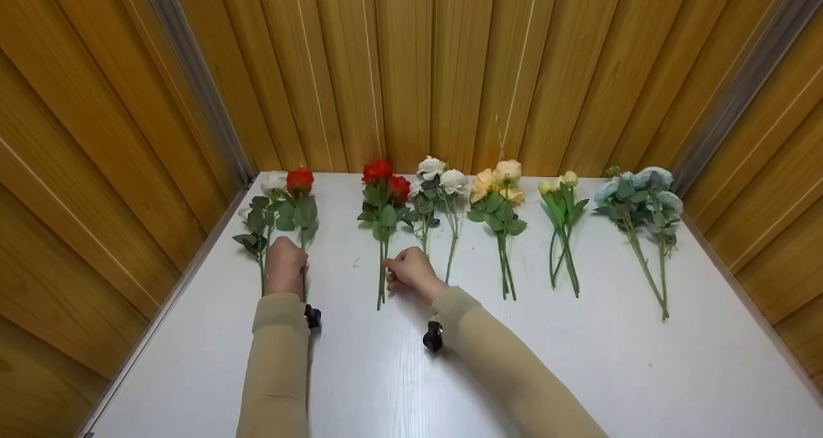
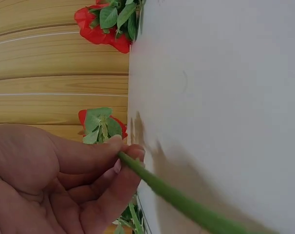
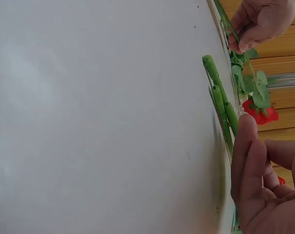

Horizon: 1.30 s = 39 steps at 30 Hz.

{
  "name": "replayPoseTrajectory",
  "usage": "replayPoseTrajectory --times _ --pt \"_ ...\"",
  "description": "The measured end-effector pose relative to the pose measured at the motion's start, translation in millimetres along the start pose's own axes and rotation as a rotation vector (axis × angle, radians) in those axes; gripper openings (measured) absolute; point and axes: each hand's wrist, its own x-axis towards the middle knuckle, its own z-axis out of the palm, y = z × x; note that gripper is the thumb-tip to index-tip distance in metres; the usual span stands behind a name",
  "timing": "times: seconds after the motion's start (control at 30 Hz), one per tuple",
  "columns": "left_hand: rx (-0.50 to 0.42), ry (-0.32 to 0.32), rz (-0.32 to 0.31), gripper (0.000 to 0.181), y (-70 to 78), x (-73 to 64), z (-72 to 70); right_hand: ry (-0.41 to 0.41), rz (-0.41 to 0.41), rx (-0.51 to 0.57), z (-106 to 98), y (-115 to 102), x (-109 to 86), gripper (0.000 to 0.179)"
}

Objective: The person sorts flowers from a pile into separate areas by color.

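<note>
My left hand [image 1: 286,261] pinches the green stem [image 2: 179,199] of a red rose [image 1: 300,181] between thumb and fingertips, at the left of the table. White roses [image 1: 275,181] with dark leaves lie right beside that red rose. Nearer the middle, my right hand [image 1: 413,269] has its fingers bent, with fingertips right at the stems [image 1: 380,280] of two red roses [image 1: 386,177]. Those stems [image 3: 220,107] run behind the fingertips [image 3: 247,126] in the right wrist view, lying along the table; I cannot tell whether the fingers pinch one.
Across the white table [image 1: 386,374], rightward, lie white flowers [image 1: 443,177], peach roses [image 1: 498,181], pale yellow tulips [image 1: 562,187] and light blue flowers [image 1: 643,187]. Wood-look panels [image 1: 411,71] stand behind and on both sides.
</note>
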Motion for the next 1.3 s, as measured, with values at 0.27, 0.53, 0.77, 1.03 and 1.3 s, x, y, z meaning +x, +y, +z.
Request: replayPoseTrajectory --times 0.27,0.53,0.77,1.03,1.3 --pt "-0.518 -0.184 -0.04 0.025 29.9 2.6 -4.9 -0.028 -0.085 0.046 4 -7 -2.0 0.027" --pt "-0.666 -0.196 -0.008 0.028 63.7 -8.2 0.6 -0.17 -0.158 0.097 22 -14 -12.3 0.038" --pt "-0.656 -0.207 0.045 0.027 80.0 -22.1 15.7 -0.13 -0.24 0.104 29 -19 -20.4 0.024" --pt "-0.537 -0.28 0.08 0.035 79.7 -24.2 14.1 -0.059 -0.241 0.072 25 -20 -17.0 0.018" --pt "-0.314 -0.146 0.062 0.039 41.2 -8.4 -3.3 0.036 -0.159 0.086 9 -16 -3.6 0.015"
